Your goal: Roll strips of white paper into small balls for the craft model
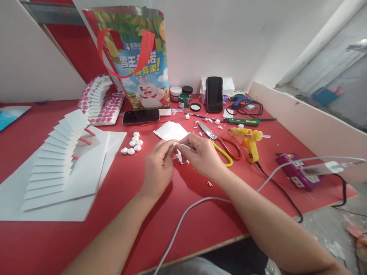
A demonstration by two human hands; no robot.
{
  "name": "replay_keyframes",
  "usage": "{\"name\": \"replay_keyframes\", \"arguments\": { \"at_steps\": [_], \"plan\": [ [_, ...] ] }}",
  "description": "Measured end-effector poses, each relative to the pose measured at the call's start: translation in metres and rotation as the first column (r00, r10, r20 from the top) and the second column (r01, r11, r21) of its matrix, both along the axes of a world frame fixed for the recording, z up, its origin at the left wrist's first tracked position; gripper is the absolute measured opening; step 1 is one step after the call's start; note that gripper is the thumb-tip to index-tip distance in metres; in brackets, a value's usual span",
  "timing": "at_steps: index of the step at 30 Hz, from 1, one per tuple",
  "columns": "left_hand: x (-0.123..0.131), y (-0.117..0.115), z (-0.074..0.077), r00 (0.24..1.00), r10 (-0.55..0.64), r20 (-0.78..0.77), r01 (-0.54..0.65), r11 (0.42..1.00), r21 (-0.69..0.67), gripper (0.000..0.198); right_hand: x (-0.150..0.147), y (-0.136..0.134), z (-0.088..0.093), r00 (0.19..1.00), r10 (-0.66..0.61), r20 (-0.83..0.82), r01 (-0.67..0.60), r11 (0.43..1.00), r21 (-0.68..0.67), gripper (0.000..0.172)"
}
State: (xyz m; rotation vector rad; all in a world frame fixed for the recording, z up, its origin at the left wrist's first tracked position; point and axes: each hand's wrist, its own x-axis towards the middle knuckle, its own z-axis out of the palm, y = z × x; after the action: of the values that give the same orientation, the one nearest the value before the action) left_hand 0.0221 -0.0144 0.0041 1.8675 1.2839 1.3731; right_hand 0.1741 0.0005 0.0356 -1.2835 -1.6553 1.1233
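Observation:
Over the red table, my left hand [158, 165] and my right hand [204, 156] meet, fingers pinched together on a small white paper piece [175, 144]. Most of that piece is hidden by the fingers. Just beyond the hands lies a white paper sheet [169, 131]. To the left of my left hand sits a cluster of several small white paper rosettes [132, 143]. Scissors [208, 131] with one yellow and one red handle lie beside my right hand.
A white stepped staircase model [54, 156] stands on boards at left. Behind are a decorated model [100, 101], a printed bag [146, 57], phones [141, 116] and paint jars [184, 100]. At right are a yellow glue gun [249, 143], a purple power block [298, 173] and a white cable [183, 221].

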Motion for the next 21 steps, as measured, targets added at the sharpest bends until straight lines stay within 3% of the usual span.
{"name": "replay_keyframes", "arguments": {
  "at_steps": [3,6,9,11,17,21],
  "plan": [
    [-0.002,0.002,0.001,1.000,-0.012,0.013,0.013,1.000,-0.021,0.022,0.007,0.009,0.004,0.968,0.005,-0.250,-0.088,0.943,-0.320,0.039],
    [-0.006,0.004,0.001,1.000,-0.021,0.020,0.022,0.999,-0.046,0.022,0.015,0.018,0.007,0.879,-0.085,-0.469,-0.230,0.785,-0.575,0.052],
    [-0.008,0.005,0.000,0.999,-0.039,-0.001,0.039,0.998,-0.040,0.022,0.016,0.022,0.006,0.787,-0.087,-0.611,-0.441,0.614,-0.655,0.054],
    [-0.009,0.005,0.000,0.999,-0.049,-0.004,0.049,0.998,-0.038,0.023,0.015,0.021,0.005,0.750,-0.070,-0.658,-0.516,0.559,-0.648,0.052],
    [-0.009,0.006,-0.003,0.995,-0.095,0.015,0.096,0.994,-0.049,0.022,0.013,0.016,0.001,0.703,-0.079,-0.707,-0.538,0.591,-0.601,0.029],
    [-0.007,0.005,-0.001,0.995,-0.073,0.068,0.079,0.992,-0.098,0.022,0.014,0.015,0.002,0.723,-0.021,-0.691,-0.496,0.680,-0.539,0.022]
  ]
}}
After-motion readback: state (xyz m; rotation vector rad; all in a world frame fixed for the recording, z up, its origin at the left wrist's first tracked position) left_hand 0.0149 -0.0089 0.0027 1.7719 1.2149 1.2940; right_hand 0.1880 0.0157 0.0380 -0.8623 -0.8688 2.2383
